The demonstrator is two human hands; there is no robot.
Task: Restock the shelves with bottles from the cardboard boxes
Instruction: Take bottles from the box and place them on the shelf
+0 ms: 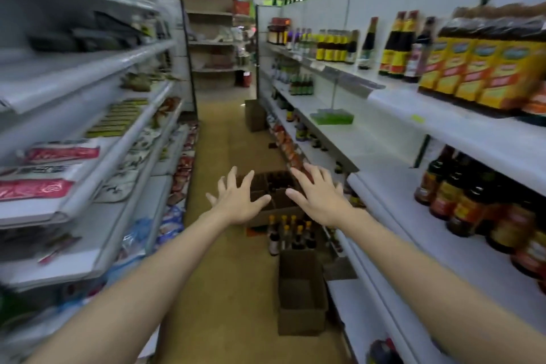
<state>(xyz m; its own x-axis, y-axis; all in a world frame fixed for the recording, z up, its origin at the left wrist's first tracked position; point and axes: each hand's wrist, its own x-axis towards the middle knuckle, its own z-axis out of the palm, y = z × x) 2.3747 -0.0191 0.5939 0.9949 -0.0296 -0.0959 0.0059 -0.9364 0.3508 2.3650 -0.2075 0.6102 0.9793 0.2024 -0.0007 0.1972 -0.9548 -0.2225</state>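
Two bare hands, left hand (236, 201) and right hand (317, 196), fingers spread wide, holding nothing, above cardboard box (270, 186) of bottles (291, 235) in aisle.

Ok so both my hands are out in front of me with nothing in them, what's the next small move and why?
Probably lower both hands to the open cardboard box on the floor ahead and take a bottle. The left hand and right hand are spread and hold nothing, and dark bottles show inside that box.

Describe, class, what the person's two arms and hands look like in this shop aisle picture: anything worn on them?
Both forearms are bare right up to the picture's edge, with no sleeves showing. The left hand and right hand wear no gloves, and no rings, watch or bracelets can be seen on them.
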